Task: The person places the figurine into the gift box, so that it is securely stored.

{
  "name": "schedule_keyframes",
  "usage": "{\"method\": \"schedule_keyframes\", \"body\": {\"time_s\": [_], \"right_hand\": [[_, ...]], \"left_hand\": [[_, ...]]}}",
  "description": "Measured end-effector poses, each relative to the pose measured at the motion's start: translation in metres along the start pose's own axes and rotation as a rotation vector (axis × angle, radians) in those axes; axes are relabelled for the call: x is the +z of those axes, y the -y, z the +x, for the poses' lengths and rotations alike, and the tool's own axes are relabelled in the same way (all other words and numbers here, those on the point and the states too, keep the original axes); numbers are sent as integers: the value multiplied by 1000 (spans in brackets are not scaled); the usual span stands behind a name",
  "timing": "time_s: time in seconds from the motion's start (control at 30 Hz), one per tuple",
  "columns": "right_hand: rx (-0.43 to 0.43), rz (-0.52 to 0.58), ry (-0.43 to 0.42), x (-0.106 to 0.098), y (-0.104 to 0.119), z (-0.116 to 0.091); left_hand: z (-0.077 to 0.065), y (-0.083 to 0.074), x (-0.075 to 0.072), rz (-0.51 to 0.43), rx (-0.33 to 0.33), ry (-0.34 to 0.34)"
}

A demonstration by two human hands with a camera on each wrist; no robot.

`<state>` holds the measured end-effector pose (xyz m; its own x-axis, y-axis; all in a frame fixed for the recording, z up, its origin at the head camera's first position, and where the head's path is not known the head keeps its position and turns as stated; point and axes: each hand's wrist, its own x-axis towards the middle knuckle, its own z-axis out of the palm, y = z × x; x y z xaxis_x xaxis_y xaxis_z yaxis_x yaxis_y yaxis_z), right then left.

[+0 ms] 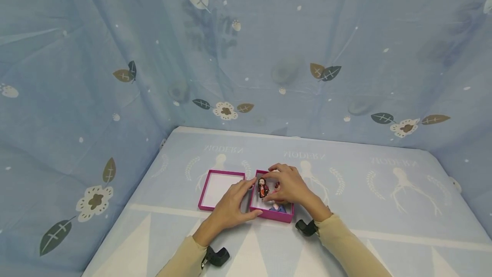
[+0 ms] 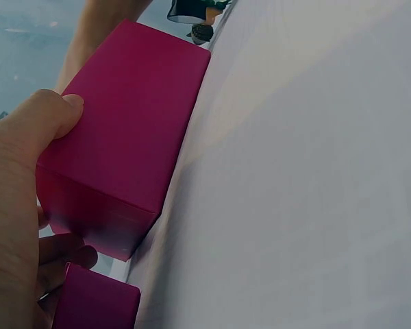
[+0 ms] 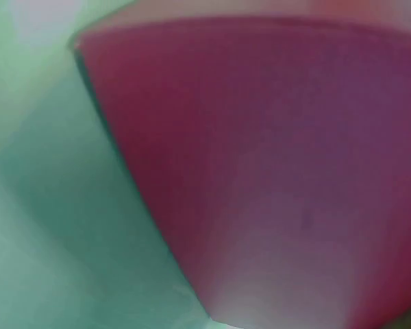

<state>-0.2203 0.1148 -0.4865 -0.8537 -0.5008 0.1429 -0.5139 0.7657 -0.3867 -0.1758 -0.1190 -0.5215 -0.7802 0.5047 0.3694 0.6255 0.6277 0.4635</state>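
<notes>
A magenta box [image 1: 272, 216] stands on the table with small figurines inside. My left hand [image 1: 230, 206] grips its near left corner, thumb on the front wall; the left wrist view shows the thumb pressed on the box wall [image 2: 137, 116]. Over the box, my right hand [image 1: 290, 183] pinches a dark-haired figurine [image 1: 263, 188] in red and orange between thumb and index finger. Under that hand, a figurine with blue clothing [image 1: 278, 208] lies in the box, and a pinkish one is partly hidden. The box's outer wall [image 3: 260, 157] fills most of the right wrist view.
Left of the box lies a shallow magenta-rimmed lid [image 1: 206, 191] with a white inside, close behind the left fingers. The patterned tablecloth [image 1: 369, 208] extends to both sides. A blue leaf-print curtain [image 1: 269, 54] hangs behind and at the left.
</notes>
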Motion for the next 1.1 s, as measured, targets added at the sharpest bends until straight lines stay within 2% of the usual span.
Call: {"method": "schedule_keyframes", "body": {"time_s": [0.37, 0.57, 0.97, 1.1], "right_hand": [[19, -78, -19, 4, 6, 2], [45, -127, 0, 5, 7, 2], [82, -152, 2, 5, 10, 4], [99, -166, 9, 5, 12, 5]], "left_hand": [[-1, 0, 0, -3, 4, 0], [0, -1, 0, 2, 2, 4], [0, 0, 1, -11, -5, 7], [0, 0, 0, -9, 12, -6]]}}
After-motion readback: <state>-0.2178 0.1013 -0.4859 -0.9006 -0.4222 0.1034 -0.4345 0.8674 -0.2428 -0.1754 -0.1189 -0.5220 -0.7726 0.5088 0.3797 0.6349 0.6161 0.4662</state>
